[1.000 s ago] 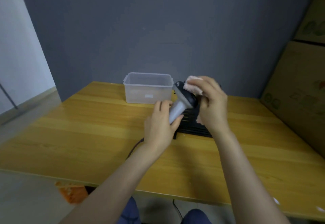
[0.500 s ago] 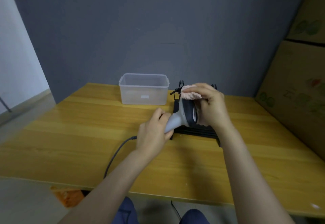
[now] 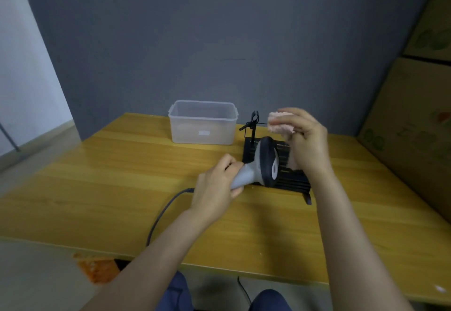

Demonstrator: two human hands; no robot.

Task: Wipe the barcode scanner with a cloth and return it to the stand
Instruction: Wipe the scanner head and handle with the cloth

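My left hand (image 3: 216,186) grips the grey handle of the barcode scanner (image 3: 262,164), whose black head points right, held just above the wooden table. A dark cable (image 3: 166,210) trails from the handle toward the table's near edge. My right hand (image 3: 306,143) holds a bunched pink cloth (image 3: 280,122) to the upper right of the scanner head, a small gap between cloth and scanner. Behind the scanner sits the black stand (image 3: 290,181), a slatted base with a thin upright clip (image 3: 253,120) at its back left; my right hand hides part of it.
A clear empty plastic box (image 3: 202,122) stands at the back of the table (image 3: 97,183), left of the stand. Stacked cardboard boxes (image 3: 415,120) line the right side. A grey wall rises behind. An orange patch (image 3: 97,268) lies on the floor below the near edge.
The scanner has been lowered and turned so its head faces right. The cloth has come off the scanner head and moved up and to the right.
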